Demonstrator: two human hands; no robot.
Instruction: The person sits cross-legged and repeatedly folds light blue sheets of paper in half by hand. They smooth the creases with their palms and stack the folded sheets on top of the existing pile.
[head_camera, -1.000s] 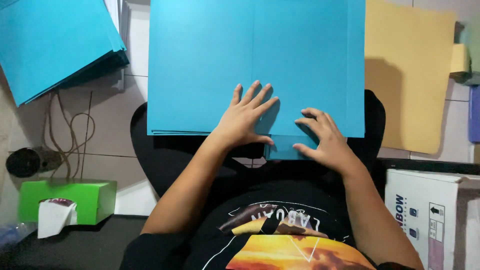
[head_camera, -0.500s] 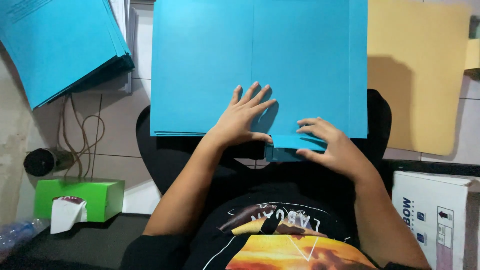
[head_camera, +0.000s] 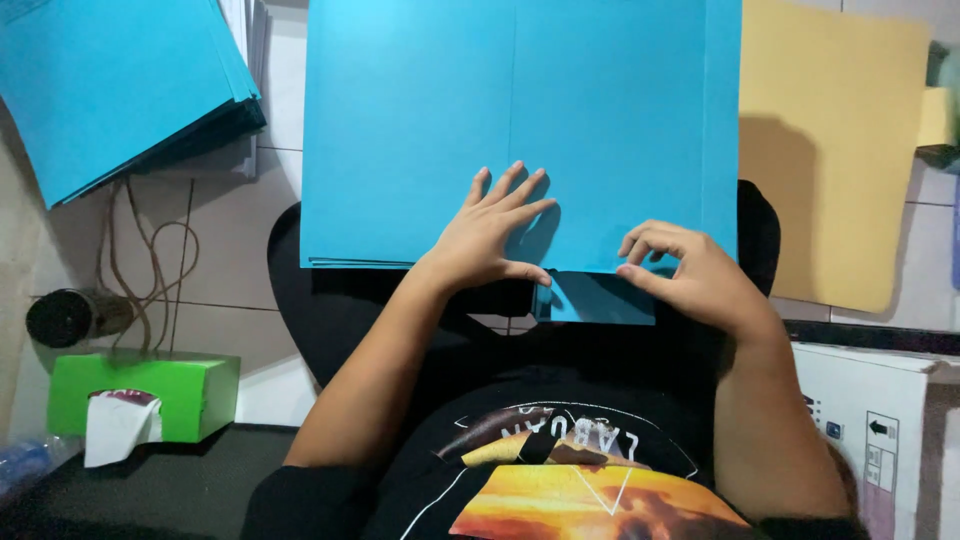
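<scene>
A large blue paper folder (head_camera: 520, 120) lies flat on my lap over a black cushion (head_camera: 330, 320), with more blue sheets stacked under it. My left hand (head_camera: 495, 235) rests flat on its near edge, fingers spread. My right hand (head_camera: 690, 275) pinches the folder's near right edge, where a small blue flap (head_camera: 600, 298) sticks out below the edge.
A stack of blue folders (head_camera: 110, 90) sits at the far left. A yellow sheet (head_camera: 835, 150) lies at the right on the tiled floor. A green tissue box (head_camera: 145, 395) and a dark round object (head_camera: 65, 318) with cords are at the left, a white carton (head_camera: 880, 430) at the right.
My right hand went from lying flat on the flap to curling its fingers and pinching the folder's edge. The left hand stayed in place.
</scene>
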